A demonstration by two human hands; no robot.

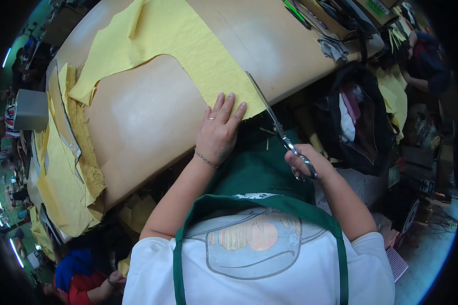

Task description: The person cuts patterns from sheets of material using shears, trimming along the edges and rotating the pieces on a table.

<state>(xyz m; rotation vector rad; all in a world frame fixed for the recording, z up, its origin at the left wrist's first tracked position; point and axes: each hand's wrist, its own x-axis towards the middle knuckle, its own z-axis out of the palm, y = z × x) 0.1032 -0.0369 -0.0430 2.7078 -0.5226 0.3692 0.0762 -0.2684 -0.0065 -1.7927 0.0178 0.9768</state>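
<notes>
A large curved piece of yellow, leather-like material (208, 56) lies on the tan tabletop (142, 107), its near end reaching the table's front edge. My left hand (219, 133) rests on that end, palm down with fingers spread, a ring and a bracelet on it. In my right hand (310, 161) is a pair of metal scissors (279, 128), thumb and fingers around the handles. The blades point up and away along the right edge of the yellow piece, close against it. Whether the blades are apart is hard to tell.
Layered yellow pieces (81, 168) lie at the table's left end beside a grey metal box (31, 110). A grey cloth (333, 48) and tools lie at the upper right. An open black bag (359, 122) sits right of the table. Other people (84, 277) are nearby.
</notes>
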